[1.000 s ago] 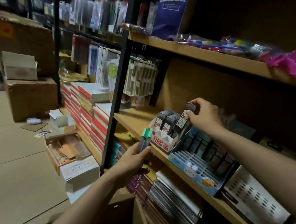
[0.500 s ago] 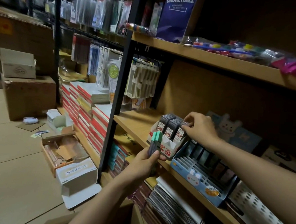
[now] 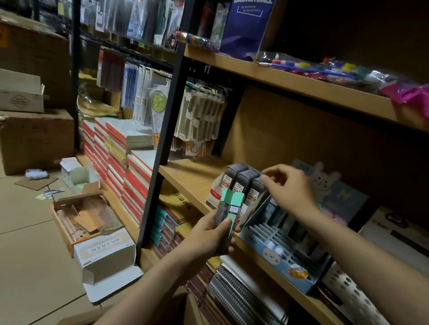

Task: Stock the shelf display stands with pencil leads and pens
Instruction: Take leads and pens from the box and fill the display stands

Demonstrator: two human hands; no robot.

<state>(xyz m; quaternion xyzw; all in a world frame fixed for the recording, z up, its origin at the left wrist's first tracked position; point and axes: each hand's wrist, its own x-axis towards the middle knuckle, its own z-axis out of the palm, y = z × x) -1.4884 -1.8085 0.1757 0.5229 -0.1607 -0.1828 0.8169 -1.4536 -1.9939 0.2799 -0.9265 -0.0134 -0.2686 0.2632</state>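
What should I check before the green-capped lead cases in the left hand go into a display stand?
1. Left hand grips the green-capped lead cases: ok.
2. Right hand clear of the white stand: not ok, its fingers touch the grey lead cases.
3. Free slot in the white stand: cannot tell, it looks full.
4. Blue bunny stand has open front slots: ok.
5. Stands sit on the shelf, not overhanging: ok.

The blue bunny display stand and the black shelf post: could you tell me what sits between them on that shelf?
In the head view, the white lead stand with grey lead cases, then bare shelf board.
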